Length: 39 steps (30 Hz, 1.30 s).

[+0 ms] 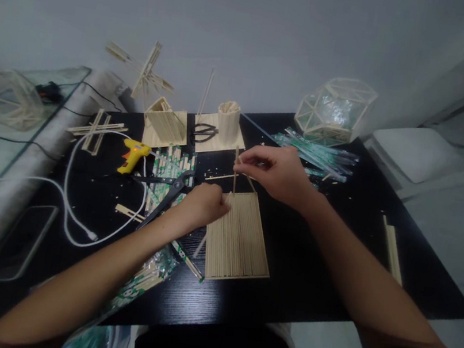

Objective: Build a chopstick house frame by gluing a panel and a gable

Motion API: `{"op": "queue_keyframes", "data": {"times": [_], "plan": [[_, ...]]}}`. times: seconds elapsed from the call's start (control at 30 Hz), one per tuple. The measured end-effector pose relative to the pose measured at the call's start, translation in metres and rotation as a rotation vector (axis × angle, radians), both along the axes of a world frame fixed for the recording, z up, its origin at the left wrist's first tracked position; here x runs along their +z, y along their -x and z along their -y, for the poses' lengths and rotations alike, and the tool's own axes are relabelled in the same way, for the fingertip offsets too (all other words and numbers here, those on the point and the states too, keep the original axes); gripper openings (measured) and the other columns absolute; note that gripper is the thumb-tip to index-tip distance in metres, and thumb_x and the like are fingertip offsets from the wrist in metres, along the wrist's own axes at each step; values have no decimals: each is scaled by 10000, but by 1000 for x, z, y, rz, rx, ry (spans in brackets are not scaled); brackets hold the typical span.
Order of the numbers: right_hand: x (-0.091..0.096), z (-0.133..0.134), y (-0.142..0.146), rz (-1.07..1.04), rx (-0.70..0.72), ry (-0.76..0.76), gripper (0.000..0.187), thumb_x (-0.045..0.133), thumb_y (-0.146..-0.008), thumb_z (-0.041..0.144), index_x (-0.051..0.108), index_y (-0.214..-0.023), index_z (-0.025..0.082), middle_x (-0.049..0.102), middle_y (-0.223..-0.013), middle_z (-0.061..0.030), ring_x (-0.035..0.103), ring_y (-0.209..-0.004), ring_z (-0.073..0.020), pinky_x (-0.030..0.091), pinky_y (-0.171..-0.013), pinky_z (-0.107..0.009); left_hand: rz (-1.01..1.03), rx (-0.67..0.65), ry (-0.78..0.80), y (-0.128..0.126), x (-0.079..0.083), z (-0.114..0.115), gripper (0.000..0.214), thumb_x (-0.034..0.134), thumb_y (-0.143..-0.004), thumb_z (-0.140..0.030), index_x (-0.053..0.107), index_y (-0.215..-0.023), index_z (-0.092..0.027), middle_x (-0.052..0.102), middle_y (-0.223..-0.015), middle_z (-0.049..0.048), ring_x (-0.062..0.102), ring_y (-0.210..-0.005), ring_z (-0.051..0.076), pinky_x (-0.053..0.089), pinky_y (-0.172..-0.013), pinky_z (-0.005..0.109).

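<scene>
A flat panel of wooden chopsticks (237,239), set side by side, lies on the black table in front of me. My left hand (207,202) is closed at its far left corner, with the fingertips gripping the edge. Above that corner, my right hand (280,172) pinches a thin chopstick (235,177) that stands roughly upright, its lower end at the panel's far edge. Another stick slants beneath my right fingers. Scissor-like pliers (175,189) lie open beside my left wrist.
A yellow glue gun (133,156) with a white cable (66,190) rests at left, by wrapped chopsticks (173,159). Behind stand a stick cup (228,124), a small stick house (163,123) and a windmill-like cross (146,74). A geometric frame (332,110) sits at back right.
</scene>
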State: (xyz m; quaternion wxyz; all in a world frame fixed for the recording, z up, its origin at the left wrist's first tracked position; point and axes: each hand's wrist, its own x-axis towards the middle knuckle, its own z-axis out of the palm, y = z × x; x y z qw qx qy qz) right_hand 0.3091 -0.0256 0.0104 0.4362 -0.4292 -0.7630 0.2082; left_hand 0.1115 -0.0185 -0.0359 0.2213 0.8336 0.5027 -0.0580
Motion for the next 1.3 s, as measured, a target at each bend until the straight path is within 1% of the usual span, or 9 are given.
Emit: {"op": "queue_keyframes", "data": {"times": [0.1, 0.2, 0.3, 0.37, 0.43, 0.57, 0.63, 0.9, 1.3], "plan": [[1, 0, 0, 3, -11, 7, 70, 819, -849, 220, 782, -823, 167, 784, -780, -18, 679, -694, -136, 473, -652, -250, 60, 35, -10, 8, 12, -7, 211, 607, -829, -323, 661, -666, -200, 696, -675, 78, 646, -637, 219, 411, -598, 320], [2, 1, 0, 11, -14, 6, 69, 811, -857, 221, 780, -823, 169, 787, -788, -19, 675, -689, -134, 469, -648, -253, 380, 154, 24, 26, 31, -21, 149, 618, -814, -318, 663, -739, -198, 688, -673, 35, 593, -573, 160, 414, -544, 276], [1, 1, 0, 14, -11, 2, 67, 804, -863, 224, 781, -828, 172, 787, -794, -16, 671, -688, -131, 470, -647, -253, 718, 206, 66, 44, 46, -32, 73, 613, -809, -261, 621, -788, -191, 654, -649, -7, 533, -495, 104, 382, -469, 216], [1, 0, 0, 13, -11, 9, 66, 802, -863, 229, 781, -827, 178, 783, -786, -10, 663, -679, -129, 471, -642, -254, 875, 233, 73, 51, 50, -33, 60, 618, -820, -245, 581, -831, -199, 694, -716, -1, 536, -484, 93, 380, -434, 199], [-1, -1, 0, 13, -13, 10, 65, 804, -862, 236, 782, -833, 182, 779, -782, -6, 654, -668, -126, 474, -641, -256, 968, 215, 29, 54, 49, -31, 90, 634, -837, -237, 556, -868, -208, 727, -793, 9, 576, -511, 96, 414, -432, 194], [-2, -1, -1, 13, -15, 8, 78, 803, -866, 264, 787, -851, 189, 785, -802, -12, 660, -678, -135, 480, -635, -264, 956, 41, -218, 55, 39, -26, 144, 691, -855, -228, 582, -948, -212, 701, -820, -4, 639, -631, 99, 523, -564, 201], [-2, -1, -1, 22, -22, 7, 84, 803, -867, 275, 785, -848, 194, 788, -807, -14, 662, -681, -142, 483, -639, -272, 931, -27, -287, 54, 35, -25, 178, 695, -873, -237, 588, -1012, -211, 699, -853, 0, 663, -694, 105, 552, -625, 214], [0, 0, -1, 53, -28, -3, 70, 805, -865, 255, 779, -846, 194, 787, -802, -9, 652, -665, -135, 478, -644, -268, 934, -75, -286, 49, 24, -23, 204, 671, -917, -260, 554, -1078, -213, 722, -919, 20, 703, -758, 118, 588, -690, 240], [-1, 0, -2, 61, -26, -15, 96, 789, -884, 287, 779, -852, 197, 788, -807, -21, 670, -681, -153, 471, -643, -279, 842, -137, -282, 44, 24, -19, 183, 643, -930, -245, 557, -1090, -221, 708, -903, 7, 681, -748, 112, 568, -681, 223]]}}
